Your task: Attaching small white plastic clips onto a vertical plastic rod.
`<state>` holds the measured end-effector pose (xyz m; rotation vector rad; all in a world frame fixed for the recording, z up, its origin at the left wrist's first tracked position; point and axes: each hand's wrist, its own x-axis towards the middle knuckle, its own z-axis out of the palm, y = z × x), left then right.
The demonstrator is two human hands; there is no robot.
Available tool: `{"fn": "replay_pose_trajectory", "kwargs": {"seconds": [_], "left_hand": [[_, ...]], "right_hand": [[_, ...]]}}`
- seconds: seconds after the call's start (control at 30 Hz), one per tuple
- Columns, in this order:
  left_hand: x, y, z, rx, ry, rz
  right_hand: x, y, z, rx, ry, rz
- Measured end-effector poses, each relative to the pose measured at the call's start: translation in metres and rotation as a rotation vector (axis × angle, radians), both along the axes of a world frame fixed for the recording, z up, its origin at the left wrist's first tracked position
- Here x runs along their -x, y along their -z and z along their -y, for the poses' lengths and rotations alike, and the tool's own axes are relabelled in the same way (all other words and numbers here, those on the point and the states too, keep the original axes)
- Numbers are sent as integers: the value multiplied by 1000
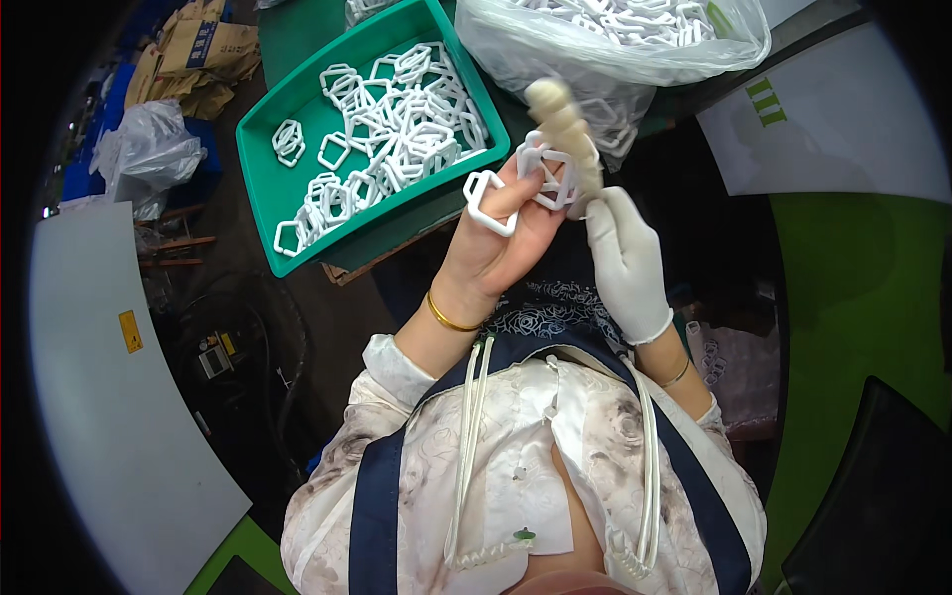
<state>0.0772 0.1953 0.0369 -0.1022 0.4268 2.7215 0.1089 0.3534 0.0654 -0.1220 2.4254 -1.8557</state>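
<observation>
My left hand (pixel 516 233), bare, is closed around a few white plastic frame-shaped rings. One ring (pixel 480 206) hangs over the thumb, and others (pixel 547 171) stand at the fingertips. My right hand (pixel 627 263) wears a white glove, its fingers closed beside these rings. A knobbly cream-coloured piece (pixel 563 124), partly blurred, rises from the gloved fingertips behind the rings; its kind is not clear. The gloved fingers appear to grip its lower end. Beyond my left hand, a green tray (pixel 260 203) holds many similar white rings (pixel 397 139).
A clear plastic bag (pixel 496 45) full of white rings stands behind my hands. Brown paper sacks (pixel 203 50) and a crumpled clear bag (pixel 154 149) lie at far left. Grey-white panels (pixel 109 377) flank the left side, and another panel (pixel 843 119) the right.
</observation>
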Motion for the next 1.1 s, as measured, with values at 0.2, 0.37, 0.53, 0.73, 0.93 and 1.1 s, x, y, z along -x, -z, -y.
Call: {"fn": "replay_pose_trajectory", "kwargs": {"seconds": [0.2, 0.37, 0.53, 0.73, 0.93, 1.1], "left_hand": [[4, 0, 7, -25, 20, -62], [6, -5, 6, 101, -38, -113], [7, 6, 20, -33, -45, -89], [8, -5, 11, 72, -4, -159], [16, -4, 27, 44, -13, -188], [10, -15, 22, 115, 15, -172]], "right_hand": [[-5, 5, 0, -87, 40, -97], [-21, 5, 13, -211, -317, -64], [-14, -12, 5, -51, -185, -34], [-15, -15, 10, -198, -456, -24], [-9, -20, -5, 92, -371, 26], [2, -9, -10, -176, -175, 38]]}}
